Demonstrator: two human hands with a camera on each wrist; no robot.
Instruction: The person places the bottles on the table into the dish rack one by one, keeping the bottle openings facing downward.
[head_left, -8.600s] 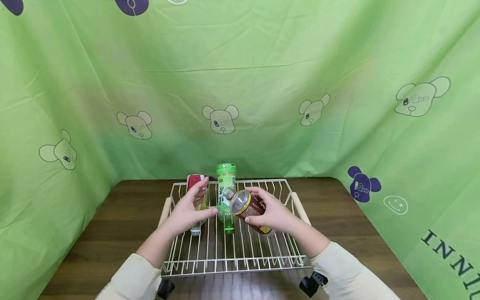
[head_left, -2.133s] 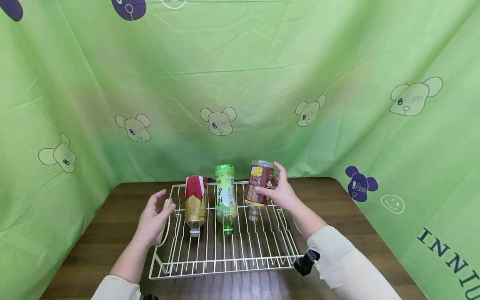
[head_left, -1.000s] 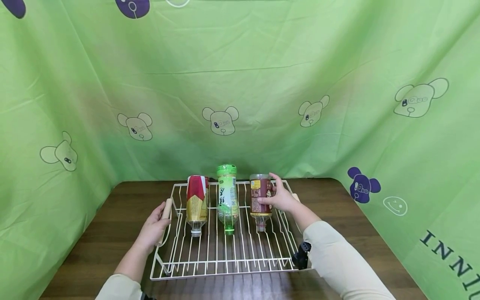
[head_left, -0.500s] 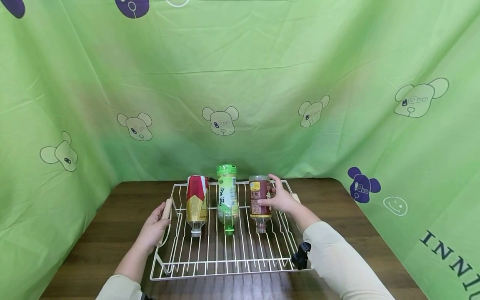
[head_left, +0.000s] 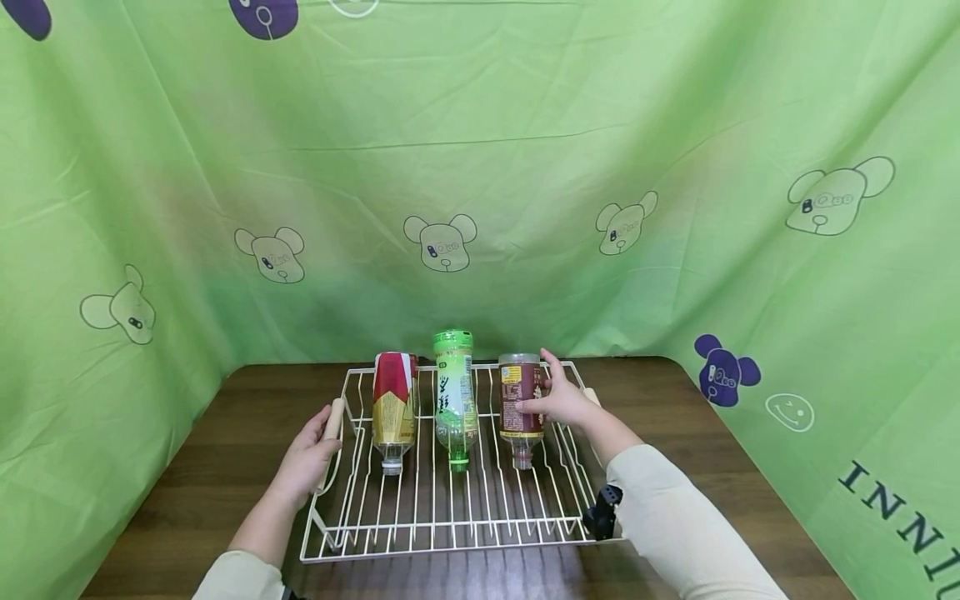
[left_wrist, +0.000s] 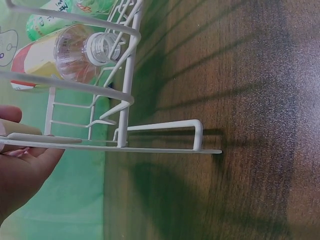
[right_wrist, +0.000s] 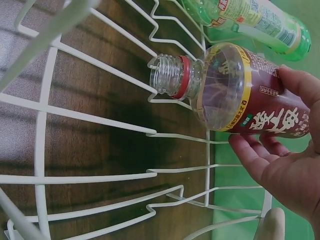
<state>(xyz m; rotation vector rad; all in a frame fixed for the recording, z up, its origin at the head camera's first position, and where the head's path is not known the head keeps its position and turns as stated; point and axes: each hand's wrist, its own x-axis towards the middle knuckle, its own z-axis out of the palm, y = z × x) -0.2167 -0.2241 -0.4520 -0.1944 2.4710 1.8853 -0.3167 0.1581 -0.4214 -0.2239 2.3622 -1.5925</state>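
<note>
My right hand (head_left: 562, 402) pinches a plastic bottle with a maroon label (head_left: 517, 408), thumb on one side and fingers on the other. The bottle is upside down on the right part of a white wire dish rack (head_left: 450, 550). In the right wrist view its uncapped mouth (right_wrist: 162, 75) sits among the wires. My left hand (head_left: 302, 454) grips the rack's wooden left handle (head_left: 334, 418). A red-and-gold-labelled bottle (head_left: 393, 404) and a green bottle (head_left: 453, 396) also stand upside down in the rack, left and middle.
Under the rack is a dark brown wooden table (head_left: 697, 483). A green cloth with bear faces (head_left: 525, 308) hangs behind and at both sides. The rack's right handle (head_left: 592, 396) is partly hidden by my right wrist.
The maroon-labelled bottle has gone from tilted in my right hand to upside down, then lowered into the rack. My left hand has moved from near the red-and-gold bottle onto the left handle.
</note>
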